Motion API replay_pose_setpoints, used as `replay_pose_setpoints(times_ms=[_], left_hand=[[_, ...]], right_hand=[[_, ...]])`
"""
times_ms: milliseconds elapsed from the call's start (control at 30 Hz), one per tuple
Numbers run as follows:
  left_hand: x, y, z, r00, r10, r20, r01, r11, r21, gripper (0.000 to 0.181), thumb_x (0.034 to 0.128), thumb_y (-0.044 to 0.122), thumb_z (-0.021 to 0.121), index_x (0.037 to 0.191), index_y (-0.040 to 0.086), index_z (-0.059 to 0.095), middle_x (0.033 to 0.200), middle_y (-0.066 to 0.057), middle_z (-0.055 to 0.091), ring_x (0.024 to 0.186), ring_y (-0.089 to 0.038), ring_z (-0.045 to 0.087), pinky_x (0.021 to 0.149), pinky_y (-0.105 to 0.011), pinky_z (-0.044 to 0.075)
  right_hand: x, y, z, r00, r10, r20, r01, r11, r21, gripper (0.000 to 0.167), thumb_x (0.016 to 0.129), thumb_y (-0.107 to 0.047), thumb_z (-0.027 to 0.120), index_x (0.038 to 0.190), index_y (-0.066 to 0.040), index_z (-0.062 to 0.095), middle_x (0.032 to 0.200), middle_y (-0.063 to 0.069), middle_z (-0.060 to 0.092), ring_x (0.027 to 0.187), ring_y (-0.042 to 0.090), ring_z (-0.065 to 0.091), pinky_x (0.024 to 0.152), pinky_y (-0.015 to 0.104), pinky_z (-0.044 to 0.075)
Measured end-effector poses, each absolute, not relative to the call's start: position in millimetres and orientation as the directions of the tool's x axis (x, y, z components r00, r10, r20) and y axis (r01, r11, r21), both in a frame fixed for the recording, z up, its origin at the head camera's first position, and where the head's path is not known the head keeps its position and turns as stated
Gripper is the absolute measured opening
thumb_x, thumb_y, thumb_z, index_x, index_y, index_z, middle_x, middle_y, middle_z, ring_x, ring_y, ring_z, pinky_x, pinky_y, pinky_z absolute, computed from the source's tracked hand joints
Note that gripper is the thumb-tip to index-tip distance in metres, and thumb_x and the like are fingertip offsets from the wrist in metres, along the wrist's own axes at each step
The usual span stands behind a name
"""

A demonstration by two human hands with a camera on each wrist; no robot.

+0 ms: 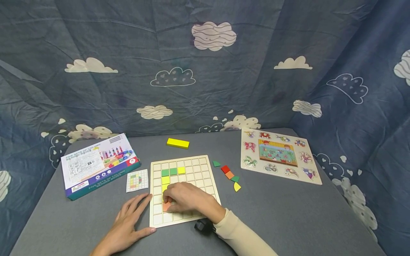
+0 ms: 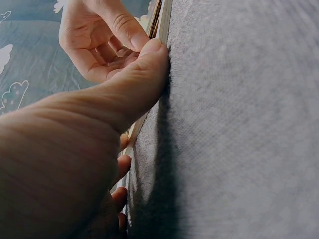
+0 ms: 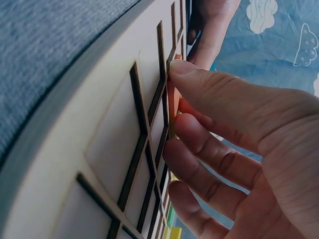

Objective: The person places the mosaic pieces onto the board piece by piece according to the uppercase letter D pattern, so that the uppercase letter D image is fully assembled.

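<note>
A wooden grid board (image 1: 198, 163) lies on the table, with green and yellow square tiles in some of its cells. Over its lower left part, my right hand (image 1: 189, 196) pinches an orange square tile (image 1: 166, 206) at a cell in the second column. In the right wrist view, thumb and fingertips stand at the orange tile (image 3: 175, 97); whether it lies fully in the cell I cannot tell. My left hand (image 1: 126, 222) rests on the table, fingers extended, thumb and fingertips touching the board's left edge. Partly behind the right hand sits a yellow tile (image 1: 165, 180).
Loose red (image 1: 225, 169), orange, green and yellow pieces lie right of the board. A pattern card (image 1: 137, 180) and a boxed set (image 1: 96, 167) are on the left. Behind stands a yellow block (image 1: 177, 143); a peg puzzle (image 1: 280, 156) lies at the right.
</note>
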State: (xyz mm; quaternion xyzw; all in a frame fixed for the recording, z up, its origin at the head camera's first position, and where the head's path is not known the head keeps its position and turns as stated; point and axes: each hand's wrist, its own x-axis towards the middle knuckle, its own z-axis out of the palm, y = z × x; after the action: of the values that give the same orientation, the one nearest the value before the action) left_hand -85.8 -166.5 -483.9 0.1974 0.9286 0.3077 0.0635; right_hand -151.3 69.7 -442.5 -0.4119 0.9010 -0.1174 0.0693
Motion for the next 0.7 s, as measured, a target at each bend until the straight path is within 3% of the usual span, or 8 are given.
replay_pose_setpoints(times_ms=[367, 700], left_hand=[[-86, -167, -484, -0.913, 0.407, 0.01, 0.331, 0.728, 0.6, 0.092, 0.0805, 0.055, 0.077, 0.157, 0.023, 0.037, 0.159, -0.005, 0.034, 0.14, -0.037, 0.027, 0.101, -0.069, 0.029], [-86, -167, -483, -0.915, 0.402, -0.017, 0.308, 0.727, 0.613, 0.093, 0.0807, 0.058, 0.075, 0.157, 0.023, 0.036, 0.16, -0.006, 0.033, 0.141, -0.038, 0.026, 0.102, -0.07, 0.027]], right_hand=[[-155, 71, -443, -0.643, -0.765, -0.027, -0.734, 0.627, -0.261, 0.019, 0.085, -0.033, 0.081, 0.096, -0.02, 0.072, 0.082, -0.014, 0.057, 0.07, -0.002, 0.048, 0.063, 0.013, 0.037], [-158, 81, -440, -0.621, -0.784, 0.005, -0.742, 0.586, -0.324, 0.012, 0.087, -0.029, 0.076, 0.093, -0.021, 0.07, 0.082, -0.012, 0.059, 0.07, -0.002, 0.049, 0.064, 0.012, 0.038]])
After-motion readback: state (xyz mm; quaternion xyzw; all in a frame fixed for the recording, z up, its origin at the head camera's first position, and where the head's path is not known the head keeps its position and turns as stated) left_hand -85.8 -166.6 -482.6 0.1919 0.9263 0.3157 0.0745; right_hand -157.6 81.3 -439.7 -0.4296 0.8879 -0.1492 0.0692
